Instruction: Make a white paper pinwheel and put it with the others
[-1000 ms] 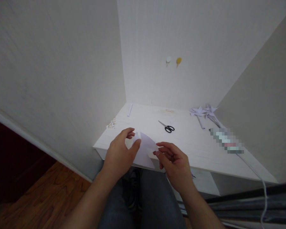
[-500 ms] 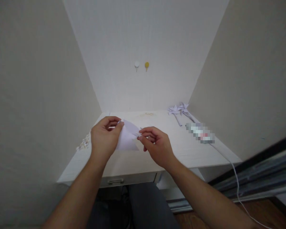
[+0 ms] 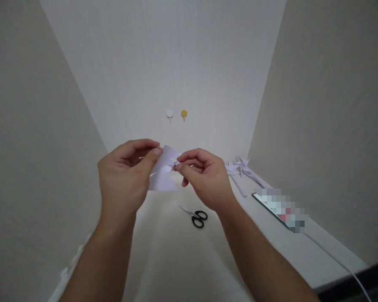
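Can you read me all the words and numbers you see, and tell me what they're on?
There are none I can read.
Flat, dark-edged rectangular device: its face is blurred into blocks, unreadable.
Pale lilac paper sheet and black-handled metal scissors: no writing shows.

Paper [image 3: 164, 176] partly behind left hand [image 3: 122, 180]

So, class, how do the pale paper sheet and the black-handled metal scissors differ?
The pale paper sheet is held up by the left hand and right hand, while the black-handled metal scissors lie on the white tabletop. The sheet is one pale colour; the scissors combine silver and black. Neither touches the other.
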The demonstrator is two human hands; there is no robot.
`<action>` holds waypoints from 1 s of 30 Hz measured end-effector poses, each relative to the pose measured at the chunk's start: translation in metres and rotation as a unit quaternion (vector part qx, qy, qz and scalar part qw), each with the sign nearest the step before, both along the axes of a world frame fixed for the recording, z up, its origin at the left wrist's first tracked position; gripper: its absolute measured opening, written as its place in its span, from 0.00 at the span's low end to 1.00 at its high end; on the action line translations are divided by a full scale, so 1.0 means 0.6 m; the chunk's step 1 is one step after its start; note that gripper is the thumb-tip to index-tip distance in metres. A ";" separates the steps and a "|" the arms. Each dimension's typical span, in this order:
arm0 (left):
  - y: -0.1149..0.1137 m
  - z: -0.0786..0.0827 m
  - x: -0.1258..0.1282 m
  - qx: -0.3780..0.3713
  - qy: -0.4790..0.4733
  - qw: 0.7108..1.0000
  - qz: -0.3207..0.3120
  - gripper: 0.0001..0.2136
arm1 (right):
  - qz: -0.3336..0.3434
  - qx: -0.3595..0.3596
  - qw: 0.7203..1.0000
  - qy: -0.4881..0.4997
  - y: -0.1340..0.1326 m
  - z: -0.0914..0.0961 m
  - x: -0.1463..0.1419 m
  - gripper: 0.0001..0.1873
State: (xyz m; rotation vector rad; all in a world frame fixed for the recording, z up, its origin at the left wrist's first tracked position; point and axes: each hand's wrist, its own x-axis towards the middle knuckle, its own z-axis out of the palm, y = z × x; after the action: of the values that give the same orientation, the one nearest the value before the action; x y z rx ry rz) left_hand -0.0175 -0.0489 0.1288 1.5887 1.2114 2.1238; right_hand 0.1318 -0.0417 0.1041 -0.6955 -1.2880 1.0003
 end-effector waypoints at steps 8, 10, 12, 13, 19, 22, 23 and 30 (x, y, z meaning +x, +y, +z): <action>0.012 -0.033 -0.014 -0.026 0.056 0.998 -0.015 0.04 | 0.007 0.006 1.000 -0.018 0.016 0.005 0.002 0.07; 0.014 -0.039 -0.019 -0.024 0.070 0.997 0.008 0.04 | 0.007 0.007 0.999 -0.030 0.017 0.005 0.002 0.06; 0.016 -0.042 -0.024 -0.024 0.079 0.996 0.018 0.05 | 0.004 0.009 0.999 -0.036 0.017 0.006 0.003 0.06; 0.016 -0.042 -0.027 -0.026 0.082 0.996 0.014 0.05 | 0.002 0.011 0.999 -0.037 0.017 0.007 0.004 0.06; 0.009 -0.033 -0.046 -0.069 0.093 0.990 -0.077 0.02 | 0.009 0.031 0.998 -0.060 0.012 0.011 0.011 0.05; 0.003 -0.029 -0.051 -0.091 0.091 0.981 -0.147 0.01 | 0.007 0.048 0.996 -0.080 0.009 0.012 0.015 0.05; 0.002 -0.029 -0.051 -0.098 0.089 0.977 -0.166 0.01 | 0.003 0.055 0.995 -0.087 0.008 0.013 0.016 0.04; 0.001 -0.030 -0.054 -0.106 0.080 0.970 -0.205 0.02 | -0.001 0.056 0.993 -0.104 0.005 0.014 0.019 0.03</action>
State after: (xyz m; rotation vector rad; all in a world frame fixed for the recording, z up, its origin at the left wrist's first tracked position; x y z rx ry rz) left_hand -0.0501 -0.0484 0.1108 1.7548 1.0055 1.5858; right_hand 0.1434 -0.0386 0.1125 -0.7288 -1.5131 0.8621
